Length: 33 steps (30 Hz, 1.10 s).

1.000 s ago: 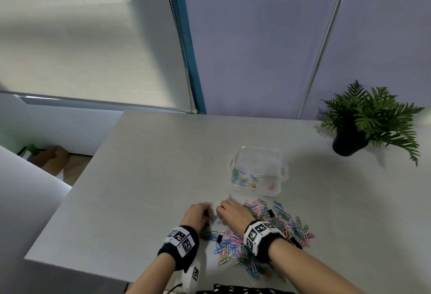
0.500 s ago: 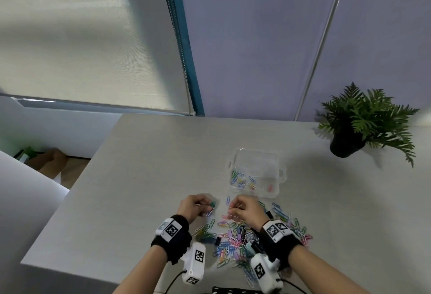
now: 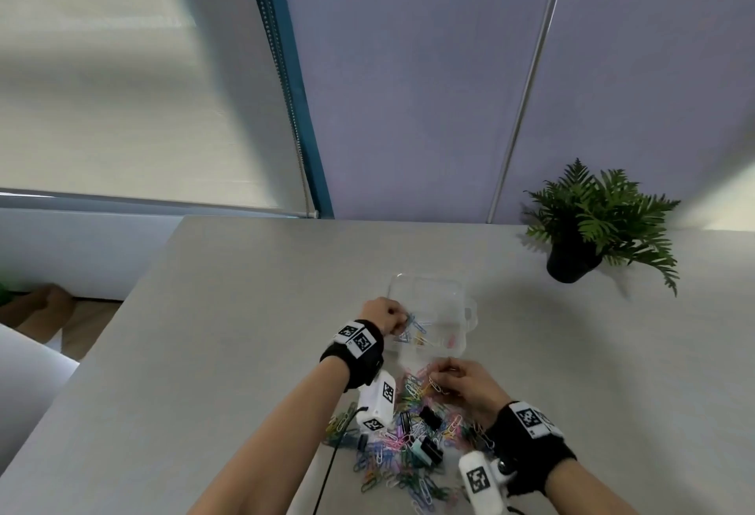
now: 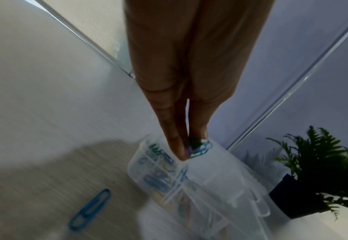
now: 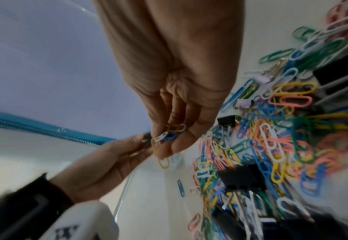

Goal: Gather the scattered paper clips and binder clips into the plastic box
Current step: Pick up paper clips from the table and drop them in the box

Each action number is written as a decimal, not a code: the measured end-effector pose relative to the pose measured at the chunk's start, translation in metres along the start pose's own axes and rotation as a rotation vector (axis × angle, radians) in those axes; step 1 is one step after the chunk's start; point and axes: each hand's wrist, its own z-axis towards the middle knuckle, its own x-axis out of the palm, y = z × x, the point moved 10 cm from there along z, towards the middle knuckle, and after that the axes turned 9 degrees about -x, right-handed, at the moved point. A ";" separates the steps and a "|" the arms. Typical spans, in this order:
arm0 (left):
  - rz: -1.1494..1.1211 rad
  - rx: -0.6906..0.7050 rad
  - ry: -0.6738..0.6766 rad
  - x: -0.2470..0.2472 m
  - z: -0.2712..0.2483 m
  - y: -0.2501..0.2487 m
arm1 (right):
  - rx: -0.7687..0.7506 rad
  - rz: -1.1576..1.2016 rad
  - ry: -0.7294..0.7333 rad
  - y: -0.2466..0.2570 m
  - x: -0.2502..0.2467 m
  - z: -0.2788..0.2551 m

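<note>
A clear plastic box (image 3: 433, 294) with dividers stands on the grey table, with a few paper clips inside. My left hand (image 3: 384, 316) is at the box's left rim and pinches blue and green paper clips (image 4: 200, 147) over the box (image 4: 214, 178). My right hand (image 3: 461, 385) hovers over the pile of coloured paper clips (image 3: 408, 445) in front of the box and pinches a small bunch of clips (image 5: 167, 136), one yellow clip hanging down. Black binder clips (image 3: 429, 418) lie in the pile (image 5: 271, 146). My left hand (image 5: 107, 162) also shows in the right wrist view.
A potted fern (image 3: 588, 224) stands at the table's back right. A lone blue paper clip (image 4: 90, 211) lies on the table left of the box. The table's left edge (image 3: 81, 371) drops to the floor. A window blind and a wall are behind.
My left hand has moved forward from the pile to the box's left rim with its clips. My right hand has lifted off the pile with a bunch of clips.
</note>
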 end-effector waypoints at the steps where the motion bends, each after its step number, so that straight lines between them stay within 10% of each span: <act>1: 0.039 -0.001 0.017 0.003 -0.001 0.002 | 0.003 0.023 -0.025 0.004 -0.003 0.000; 16: -0.108 0.108 0.017 -0.060 -0.076 0.070 | -0.132 -0.270 -0.109 0.066 0.003 0.068; 21: 0.035 -0.013 0.019 -0.051 -0.092 0.120 | -0.145 -1.017 0.098 0.066 0.023 0.067; 27: 0.410 -0.080 -0.106 -0.029 -0.114 0.131 | -0.627 -1.304 0.349 0.064 0.091 0.025; 33: 0.565 -0.018 -0.096 0.012 -0.117 0.114 | -0.489 -1.670 0.539 0.000 0.104 0.021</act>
